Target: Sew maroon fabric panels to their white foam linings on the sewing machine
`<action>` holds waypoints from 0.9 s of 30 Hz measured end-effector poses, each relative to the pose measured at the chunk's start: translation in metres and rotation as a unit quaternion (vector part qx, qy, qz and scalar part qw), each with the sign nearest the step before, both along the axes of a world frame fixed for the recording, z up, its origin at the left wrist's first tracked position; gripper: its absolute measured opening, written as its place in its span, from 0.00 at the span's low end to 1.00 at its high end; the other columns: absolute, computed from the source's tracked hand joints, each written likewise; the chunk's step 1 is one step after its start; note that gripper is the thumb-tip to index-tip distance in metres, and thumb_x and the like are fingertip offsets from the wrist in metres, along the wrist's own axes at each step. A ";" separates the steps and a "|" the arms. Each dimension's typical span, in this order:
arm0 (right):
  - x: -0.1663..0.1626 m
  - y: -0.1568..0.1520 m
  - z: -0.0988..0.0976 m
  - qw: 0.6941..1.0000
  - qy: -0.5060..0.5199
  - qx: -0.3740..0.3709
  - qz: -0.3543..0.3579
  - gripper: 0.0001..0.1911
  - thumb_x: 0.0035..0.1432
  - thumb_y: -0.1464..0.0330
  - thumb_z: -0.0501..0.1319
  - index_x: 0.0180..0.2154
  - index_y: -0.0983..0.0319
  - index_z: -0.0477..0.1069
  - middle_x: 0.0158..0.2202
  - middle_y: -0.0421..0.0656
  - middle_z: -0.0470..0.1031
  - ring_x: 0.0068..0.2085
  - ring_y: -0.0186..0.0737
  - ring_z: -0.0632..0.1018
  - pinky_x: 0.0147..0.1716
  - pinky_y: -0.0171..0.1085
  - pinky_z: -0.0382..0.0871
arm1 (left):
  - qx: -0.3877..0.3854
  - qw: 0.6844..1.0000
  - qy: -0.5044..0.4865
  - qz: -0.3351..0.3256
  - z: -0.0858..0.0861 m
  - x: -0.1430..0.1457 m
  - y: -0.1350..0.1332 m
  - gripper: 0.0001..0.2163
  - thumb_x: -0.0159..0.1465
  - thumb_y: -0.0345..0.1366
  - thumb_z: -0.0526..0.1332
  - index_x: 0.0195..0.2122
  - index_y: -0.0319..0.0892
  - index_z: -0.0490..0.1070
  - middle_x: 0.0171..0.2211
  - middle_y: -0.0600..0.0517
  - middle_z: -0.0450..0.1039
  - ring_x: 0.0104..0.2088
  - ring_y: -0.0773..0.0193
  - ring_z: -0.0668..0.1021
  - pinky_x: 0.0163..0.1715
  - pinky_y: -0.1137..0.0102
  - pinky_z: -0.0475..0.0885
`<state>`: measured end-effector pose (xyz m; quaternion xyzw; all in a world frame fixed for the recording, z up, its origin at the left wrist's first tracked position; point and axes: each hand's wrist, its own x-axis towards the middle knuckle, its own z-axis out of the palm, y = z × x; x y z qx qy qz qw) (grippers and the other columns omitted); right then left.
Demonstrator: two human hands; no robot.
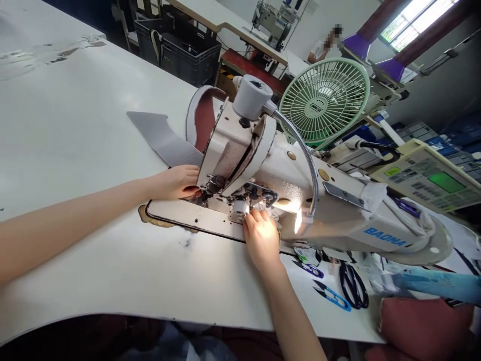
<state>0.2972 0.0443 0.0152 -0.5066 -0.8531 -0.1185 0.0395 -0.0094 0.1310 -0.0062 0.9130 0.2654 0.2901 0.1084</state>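
A white sewing machine (285, 175) lies across the middle of the view, its lamp glowing beside the needle area. My left hand (175, 181) is at the left of the machine head, fingers bent together at the near edge of a grey fabric piece (165, 138); the fingertips are partly behind the head. Beyond it curves a grey-edged, dark red fabric piece (205, 118). My right hand (263, 238) is under the lamp, next to a small round white metal part (240, 207) by the needle. Its fingers are curled closed, and what they pinch is hidden.
On the white table (93, 120), purple snips (313, 269), blue snips (334, 297) and a black coil (353, 286) lie at the right. Behind the machine are a green fan (325, 100) and a control panel (432, 178). A black crate (176, 50) and another person (319, 50) are farther back.
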 end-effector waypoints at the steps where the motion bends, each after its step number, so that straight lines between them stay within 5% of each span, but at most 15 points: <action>1: -0.001 -0.001 0.001 1.000 0.012 0.004 0.006 0.09 0.66 0.73 0.57 0.33 0.60 0.74 0.31 0.45 0.73 0.35 0.46 0.71 0.35 0.41 0.64 | 0.017 1.000 0.011 0.011 0.000 0.000 0.000 0.10 0.67 0.31 0.54 0.32 0.41 0.74 0.31 0.49 0.75 0.35 0.61 0.75 0.42 0.67 0.69; 5: -0.013 -0.013 0.003 0.994 0.104 -0.010 0.025 0.10 0.68 0.72 0.55 0.42 0.61 0.75 0.36 0.45 0.75 0.38 0.43 0.74 0.36 0.38 0.66 | 0.043 0.998 0.035 0.024 -0.004 0.001 0.005 0.09 0.65 0.29 0.55 0.32 0.42 0.75 0.32 0.50 0.75 0.36 0.61 0.76 0.46 0.66 0.69; 9: -0.037 -0.024 0.002 0.977 0.166 -0.119 0.068 0.10 0.68 0.72 0.56 0.43 0.60 0.76 0.39 0.45 0.75 0.40 0.39 0.76 0.37 0.35 0.67 | 0.043 0.996 0.071 0.044 -0.007 -0.007 -0.003 0.10 0.66 0.29 0.55 0.35 0.43 0.77 0.35 0.50 0.78 0.38 0.61 0.78 0.44 0.66 0.69; 15: -0.075 -0.013 0.000 0.938 0.230 -0.254 0.056 0.09 0.62 0.71 0.64 0.45 0.58 0.74 0.40 0.41 0.75 0.38 0.37 0.76 0.38 0.34 0.68 | 0.072 0.995 0.055 0.040 -0.008 -0.027 -0.077 0.12 0.68 0.26 0.53 0.42 0.42 0.75 0.44 0.51 0.80 0.50 0.61 0.78 0.48 0.66 0.68; 20: -0.090 -0.007 -0.009 0.955 0.230 -0.181 0.040 0.09 0.58 0.66 0.70 0.39 0.59 0.72 0.39 0.43 0.73 0.40 0.43 0.75 0.38 0.38 0.68 | 0.064 0.993 0.063 0.073 -0.003 -0.022 -0.120 0.10 0.67 0.26 0.55 0.45 0.40 0.74 0.42 0.49 0.79 0.45 0.60 0.78 0.46 0.66 0.70; 27: -0.089 -0.016 -0.021 0.957 0.248 -0.127 0.082 0.04 0.63 0.69 0.65 0.36 0.60 0.70 0.36 0.44 0.74 0.39 0.44 0.73 0.40 0.40 0.69 | 0.067 0.990 0.112 0.054 0.001 -0.004 -0.103 0.07 0.68 0.34 0.59 0.43 0.39 0.74 0.46 0.46 0.78 0.51 0.55 0.75 0.49 0.62 0.68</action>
